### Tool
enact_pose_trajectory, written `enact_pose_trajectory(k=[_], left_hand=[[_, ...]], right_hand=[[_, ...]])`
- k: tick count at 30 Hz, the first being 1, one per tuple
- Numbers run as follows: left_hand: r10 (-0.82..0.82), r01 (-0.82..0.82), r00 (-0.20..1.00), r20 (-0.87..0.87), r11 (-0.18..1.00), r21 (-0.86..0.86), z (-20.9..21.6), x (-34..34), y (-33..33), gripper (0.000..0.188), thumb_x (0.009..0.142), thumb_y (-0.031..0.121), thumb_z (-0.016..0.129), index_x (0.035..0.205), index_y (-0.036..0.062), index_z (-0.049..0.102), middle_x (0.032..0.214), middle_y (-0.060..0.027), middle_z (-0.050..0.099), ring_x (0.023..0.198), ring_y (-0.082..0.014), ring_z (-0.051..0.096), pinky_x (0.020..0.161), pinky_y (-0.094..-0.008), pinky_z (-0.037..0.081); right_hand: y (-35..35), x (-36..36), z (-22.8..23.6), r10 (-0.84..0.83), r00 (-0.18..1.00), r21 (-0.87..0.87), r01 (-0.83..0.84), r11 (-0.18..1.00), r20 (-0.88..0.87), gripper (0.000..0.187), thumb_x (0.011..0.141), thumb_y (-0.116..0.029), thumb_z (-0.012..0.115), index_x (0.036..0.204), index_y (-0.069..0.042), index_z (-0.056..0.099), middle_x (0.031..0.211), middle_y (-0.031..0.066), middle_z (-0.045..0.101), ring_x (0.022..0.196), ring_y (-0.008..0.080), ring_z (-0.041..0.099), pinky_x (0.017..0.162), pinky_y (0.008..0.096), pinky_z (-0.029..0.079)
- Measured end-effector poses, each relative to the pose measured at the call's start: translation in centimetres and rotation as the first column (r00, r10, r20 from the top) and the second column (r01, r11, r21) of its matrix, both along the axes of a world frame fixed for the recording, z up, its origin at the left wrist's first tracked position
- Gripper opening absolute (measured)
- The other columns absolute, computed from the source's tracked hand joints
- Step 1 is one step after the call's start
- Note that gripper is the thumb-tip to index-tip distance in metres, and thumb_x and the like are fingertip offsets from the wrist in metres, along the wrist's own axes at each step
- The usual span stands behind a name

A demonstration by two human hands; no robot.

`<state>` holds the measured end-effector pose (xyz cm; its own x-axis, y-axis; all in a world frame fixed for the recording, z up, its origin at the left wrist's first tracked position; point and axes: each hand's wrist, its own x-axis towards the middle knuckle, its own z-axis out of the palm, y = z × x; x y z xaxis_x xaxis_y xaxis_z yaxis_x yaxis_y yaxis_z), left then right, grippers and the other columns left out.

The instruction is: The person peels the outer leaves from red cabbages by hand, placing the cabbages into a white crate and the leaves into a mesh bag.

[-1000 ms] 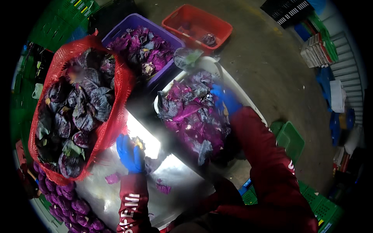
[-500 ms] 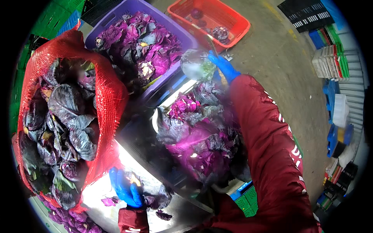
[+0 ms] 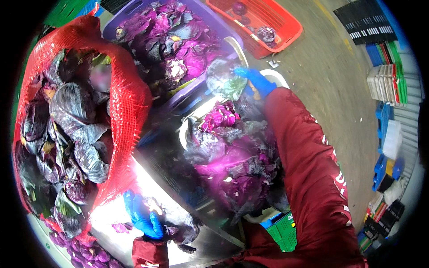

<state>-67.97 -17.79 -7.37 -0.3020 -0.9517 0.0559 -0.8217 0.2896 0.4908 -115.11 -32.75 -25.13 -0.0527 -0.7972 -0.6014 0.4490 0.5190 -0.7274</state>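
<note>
Right hand [image 3: 255, 81] gripping leaf [image 3: 225, 80] (blurred), knife half-hidden

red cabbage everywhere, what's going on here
A person in blue gloves and maroon sleeves is working with red cabbage at a shiny metal table. The right hand is stretched out over the purple crate of trimmings, with a cabbage leaf at its grip. The left hand rests on a dark cabbage piece on the table. A red net sack of whole cabbages sits at the left, and a white tub of leaves in the middle.
</note>
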Motion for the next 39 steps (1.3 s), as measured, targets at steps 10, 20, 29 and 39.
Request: enact_pose_trajectory(k=[10, 20, 29, 39], left_hand=[[0.001, -0.002, 1.000, -0.024, 1.000, -0.013, 0.0, 0.6, 0.0, 0.053, 0.091, 0.038, 0.046, 0.128, -0.0012, 0.047, 0.138, -0.0246, 0.040, 0.131, -0.0399, 0.033, 0.109, -0.0492, 0.021], [-0.026, 0.025, 0.990, -0.140, 1.000, -0.006, -0.2, 1.2, -0.3, 0.051, 0.088, 0.030, 0.052, 0.128, -0.0016, 0.047, 0.137, -0.0249, 0.040, 0.129, -0.0396, 0.035, 0.107, -0.0483, 0.025], [-0.035, 0.037, 0.996, -0.079, 0.999, 0.025, -0.7, 0.8, 0.0, 0.054, 0.092, 0.035, 0.047, 0.130, -0.0030, 0.043, 0.140, -0.0241, 0.035, 0.131, -0.0368, 0.032, 0.109, -0.0462, 0.021], [-0.039, 0.037, 0.998, -0.047, 0.998, -0.047, -1.3, -0.1, -0.5, 0.057, 0.092, 0.040, 0.045, 0.128, -0.0043, 0.045, 0.140, -0.0231, 0.037, 0.129, -0.0372, 0.035, 0.108, -0.0470, 0.024]], right_hand=[[2.3, 13.4, 2.9, 0.012, 0.884, 0.108, -0.071, 0.992, 0.468, 0.040, 0.084, -0.023, 0.062, 0.120, -0.007, 0.055, 0.071, -0.0005, 0.056, 0.041, 0.0048, 0.037, 0.036, 0.0182, 0.028], [4.2, 19.1, 3.4, 0.036, 0.996, -0.049, -0.032, 0.998, 0.085, 0.025, 0.081, -0.016, 0.062, 0.102, -0.003, 0.067, 0.082, 0.0049, 0.065, 0.050, 0.0106, 0.052, 0.042, 0.0246, 0.041], [8.7, 18.8, 1.1, 0.003, 0.996, 0.042, -0.007, 0.999, 0.094, 0.022, 0.083, -0.017, 0.062, 0.102, -0.005, 0.066, 0.083, 0.0017, 0.064, 0.062, 0.0077, 0.054, 0.053, 0.0202, 0.041], [7.5, 18.4, 0.2, -0.164, 0.983, 0.081, 0.157, 0.984, 0.084, 0.029, 0.080, -0.011, 0.065, 0.107, 0.000, 0.062, 0.075, 0.0053, 0.060, 0.048, 0.0116, 0.051, 0.040, 0.0252, 0.040]])
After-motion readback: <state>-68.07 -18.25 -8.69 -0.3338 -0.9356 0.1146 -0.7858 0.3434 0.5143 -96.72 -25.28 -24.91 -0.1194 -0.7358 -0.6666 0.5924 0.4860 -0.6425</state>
